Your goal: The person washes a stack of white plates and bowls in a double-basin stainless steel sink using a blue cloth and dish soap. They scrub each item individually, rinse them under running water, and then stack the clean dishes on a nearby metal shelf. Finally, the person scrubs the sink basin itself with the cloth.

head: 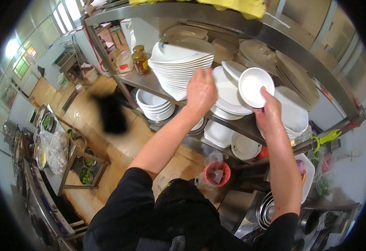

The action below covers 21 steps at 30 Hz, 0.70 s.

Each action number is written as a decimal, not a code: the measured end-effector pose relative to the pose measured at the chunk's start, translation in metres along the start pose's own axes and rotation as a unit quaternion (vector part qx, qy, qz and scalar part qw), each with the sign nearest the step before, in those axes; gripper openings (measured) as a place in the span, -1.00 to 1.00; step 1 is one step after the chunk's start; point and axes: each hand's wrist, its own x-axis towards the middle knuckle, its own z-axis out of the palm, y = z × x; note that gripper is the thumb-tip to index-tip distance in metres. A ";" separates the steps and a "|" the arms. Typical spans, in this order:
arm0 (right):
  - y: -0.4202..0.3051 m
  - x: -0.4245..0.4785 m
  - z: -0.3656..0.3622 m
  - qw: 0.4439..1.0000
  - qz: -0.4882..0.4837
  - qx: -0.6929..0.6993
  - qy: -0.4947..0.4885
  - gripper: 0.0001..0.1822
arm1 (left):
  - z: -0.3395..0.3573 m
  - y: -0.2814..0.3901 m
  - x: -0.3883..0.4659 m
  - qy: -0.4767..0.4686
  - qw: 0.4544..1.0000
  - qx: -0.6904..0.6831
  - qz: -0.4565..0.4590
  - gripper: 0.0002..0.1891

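My right hand (269,109) grips a small round white dish (254,86) by its lower right rim, the thumb over its face. The dish is tilted towards me above the steel shelf. My left hand (202,89), wet and with curled fingers, is beside a tall stack of white plates with pointed corners (183,51); whether it touches them or holds anything is hidden. Between my hands stands a stack of round white plates (230,92). Another white dish (233,69) leans on top of it, partly covered by the held one.
Oval plates (296,111) stand right on the shelf, jars (140,61) left. White bowls (154,105) and an angular white dish (219,133) occupy the lower shelf. A red bin (217,174) stands below. A green clip (327,138) hangs on the shelf's right edge.
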 end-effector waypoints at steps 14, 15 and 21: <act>-0.012 -0.041 -0.027 1.000 0.000 0.024 0.014 -0.43 | 0.017 0.003 0.027 -0.061 0.961 -0.050 0.265 -0.78; -0.010 -0.047 -0.034 0.999 0.005 0.042 0.028 -0.44 | 0.017 0.002 0.020 -0.065 0.961 -0.051 0.266 -0.79; 0.024 -0.073 -0.088 0.995 0.037 0.090 0.006 -0.42 | -0.007 -0.007 0.003 -0.108 0.962 -0.144 0.204 -0.74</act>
